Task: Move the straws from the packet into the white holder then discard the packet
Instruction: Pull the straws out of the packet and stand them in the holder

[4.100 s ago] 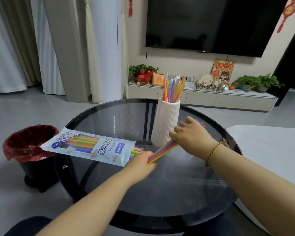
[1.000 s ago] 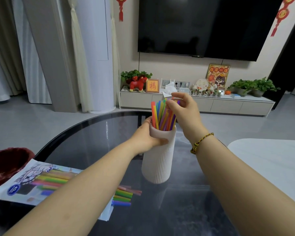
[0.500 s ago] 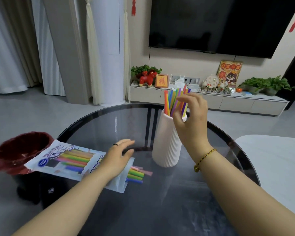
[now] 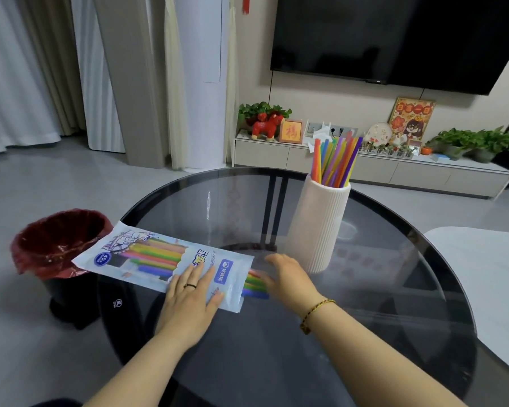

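Observation:
The straw packet [image 4: 147, 257] lies flat on the left part of the round glass table [image 4: 394, 304], its far end hanging over the edge. Coloured straw ends [image 4: 254, 286] stick out of its open right end. My left hand [image 4: 193, 301] rests flat on the packet's near right part, fingers spread. My right hand [image 4: 288, 277] hovers, blurred, at the protruding straw ends with fingers apart. The ribbed white holder [image 4: 318, 227] stands upright behind my right hand, with several coloured straws [image 4: 334, 160] in it.
A black bin with a red liner [image 4: 56, 245] stands on the floor left of the table, below the packet's overhanging end. A white table [image 4: 488, 283] edges in at right. A TV cabinet with plants and ornaments lines the far wall.
My right hand has left the straws in the holder and come down to the packet's open end. My left hand has settled flat on the packet.

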